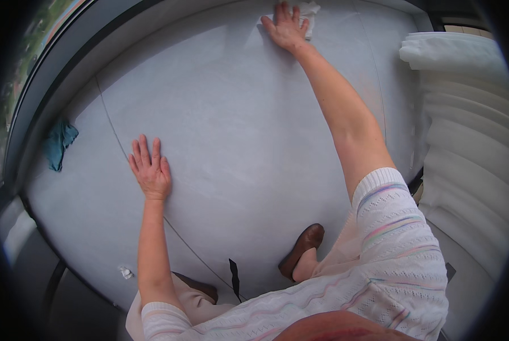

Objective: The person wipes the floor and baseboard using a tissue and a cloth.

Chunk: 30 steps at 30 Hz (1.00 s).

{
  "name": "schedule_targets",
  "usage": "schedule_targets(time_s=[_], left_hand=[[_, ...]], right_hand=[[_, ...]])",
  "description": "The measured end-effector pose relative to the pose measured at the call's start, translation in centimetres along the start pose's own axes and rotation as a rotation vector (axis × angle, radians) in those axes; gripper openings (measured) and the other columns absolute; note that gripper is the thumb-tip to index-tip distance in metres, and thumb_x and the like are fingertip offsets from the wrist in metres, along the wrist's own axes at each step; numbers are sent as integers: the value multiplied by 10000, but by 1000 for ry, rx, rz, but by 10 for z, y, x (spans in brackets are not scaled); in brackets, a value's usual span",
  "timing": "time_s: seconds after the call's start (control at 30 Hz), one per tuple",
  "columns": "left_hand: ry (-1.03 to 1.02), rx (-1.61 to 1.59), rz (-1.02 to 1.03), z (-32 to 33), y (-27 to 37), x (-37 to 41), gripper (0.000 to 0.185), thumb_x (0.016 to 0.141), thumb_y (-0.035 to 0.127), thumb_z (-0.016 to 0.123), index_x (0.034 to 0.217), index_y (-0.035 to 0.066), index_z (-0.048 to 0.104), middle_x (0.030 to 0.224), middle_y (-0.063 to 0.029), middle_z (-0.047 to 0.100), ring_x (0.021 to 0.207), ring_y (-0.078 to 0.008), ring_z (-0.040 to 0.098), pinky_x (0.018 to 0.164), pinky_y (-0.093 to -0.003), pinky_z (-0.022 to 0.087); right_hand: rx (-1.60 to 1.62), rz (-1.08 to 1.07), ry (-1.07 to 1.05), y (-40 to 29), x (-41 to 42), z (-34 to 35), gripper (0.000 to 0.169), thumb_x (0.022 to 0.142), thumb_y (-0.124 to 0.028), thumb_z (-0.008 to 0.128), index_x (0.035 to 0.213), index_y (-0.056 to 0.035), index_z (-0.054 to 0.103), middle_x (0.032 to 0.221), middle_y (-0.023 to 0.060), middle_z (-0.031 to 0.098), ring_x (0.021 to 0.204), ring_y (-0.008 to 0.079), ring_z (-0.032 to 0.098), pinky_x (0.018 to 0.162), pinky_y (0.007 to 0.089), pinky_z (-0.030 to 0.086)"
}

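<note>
My right hand [286, 29] reaches far forward and presses, fingers spread, on a white cloth or wipe [312, 19] lying on the pale grey tiled floor [237, 119]. Part of the cloth is hidden under the hand. Lower and to the left, my left hand [152, 172] rests flat on the floor beside a dark joint line, with nothing in it. A crumpled teal cloth [59, 143] lies at the far left, near the window frame.
A window frame [45, 76] curves along the upper left. White folded, quilted material [463, 128] stands at the right. A small crumpled white scrap [126, 272] and a black strap [234, 277] are near my brown shoes [305, 247]. Dark panels [79, 298] border the lower left.
</note>
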<state>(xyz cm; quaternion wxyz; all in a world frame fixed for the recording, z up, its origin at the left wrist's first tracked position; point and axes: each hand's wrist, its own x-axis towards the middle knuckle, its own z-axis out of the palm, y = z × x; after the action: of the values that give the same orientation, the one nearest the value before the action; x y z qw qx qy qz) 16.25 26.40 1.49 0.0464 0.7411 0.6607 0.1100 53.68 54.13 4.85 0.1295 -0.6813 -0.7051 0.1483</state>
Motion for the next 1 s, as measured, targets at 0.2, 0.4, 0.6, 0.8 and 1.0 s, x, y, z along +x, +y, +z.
schedule_targets(time_s=[0.2, 0.4, 0.6, 0.8, 1.0], left_hand=[[15, -13, 11, -2, 3, 2, 457, 909, 218, 470, 1363, 182, 503, 1513, -87, 318, 1404, -303, 258, 1128, -492, 162], [6, -27, -2, -1, 6, 0, 441, 916, 213, 464, 1353, 175, 515, 1510, -80, 325, 1403, -293, 263, 1131, -483, 161], [-2, -27, -19, -3, 8, -1, 438, 922, 214, 461, 1356, 184, 511, 1511, -76, 322, 1402, -290, 264, 1130, -489, 161], [9, -14, 1, -2, 9, 1, 445, 928, 228, 460, 1371, 210, 493, 1516, -61, 312, 1405, -287, 257, 1133, -489, 159], [-9, -16, -25, 2, 8, -3, 450, 923, 241, 464, 1372, 227, 490, 1521, -56, 302, 1412, -275, 242, 1135, -483, 154]], right_hand=[[41, -713, -359, -174, -60, 135, 664, 939, -539, 356, 1461, -134, 301, 1549, 28, 218, 1448, 262, 92, 1161, 514, 52], [-91, -207, 44, 35, 5, -5, 634, 923, -515, 381, 1455, -178, 312, 1545, 26, 241, 1439, 274, 144, 1122, 568, 120], [-199, 357, 79, 118, -79, -33, 778, 916, -580, 365, 1482, -65, 222, 1571, 76, 154, 1451, 314, 59, 1121, 574, 39], [122, -726, -590, -91, -301, 47, 689, 927, -511, 442, 1471, -125, 266, 1561, -2, 184, 1453, 252, 76, 1148, 545, 45], [-153, -555, -383, -5, -235, 7, 605, 938, -466, 440, 1460, -190, 309, 1543, -35, 238, 1445, 201, 131, 1144, 521, 76]])
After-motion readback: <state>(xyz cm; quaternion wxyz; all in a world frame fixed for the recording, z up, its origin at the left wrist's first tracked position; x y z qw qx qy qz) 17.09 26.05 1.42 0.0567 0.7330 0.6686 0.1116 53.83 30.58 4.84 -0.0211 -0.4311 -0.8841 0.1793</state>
